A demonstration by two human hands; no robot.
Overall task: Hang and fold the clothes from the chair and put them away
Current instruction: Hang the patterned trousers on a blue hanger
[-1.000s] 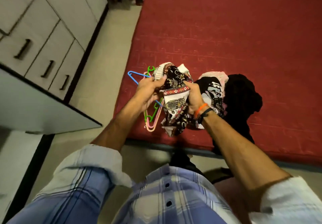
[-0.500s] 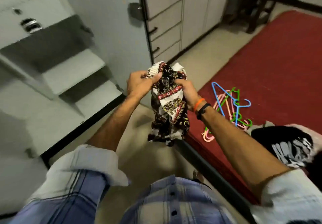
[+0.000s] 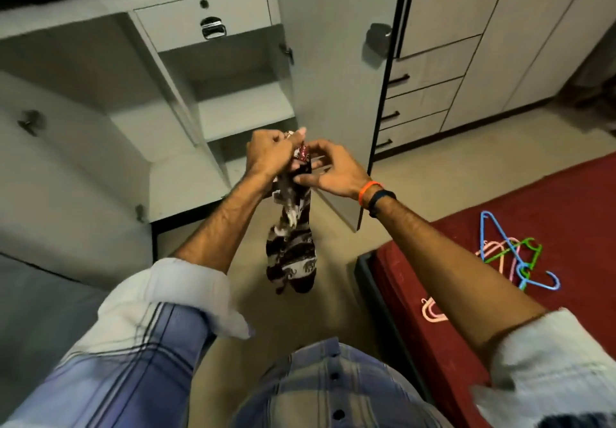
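Head view: L hand (image 3: 270, 156) & R hand (image 3: 333, 171) grip pinching printed garment (image 3: 291, 257), hangers (image 3: 513, 254) on bed (image 3: 566, 201)

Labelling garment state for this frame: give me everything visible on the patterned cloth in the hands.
The patterned garment is dark brown with white elephant-like motifs and a red patterned band at the top. It looks like thin, soft fabric. It hangs bunched in a narrow column over the floor, before the open wardrobe. The left hand grips its top edge; the right hand pinches it just below. Nothing else touches it.
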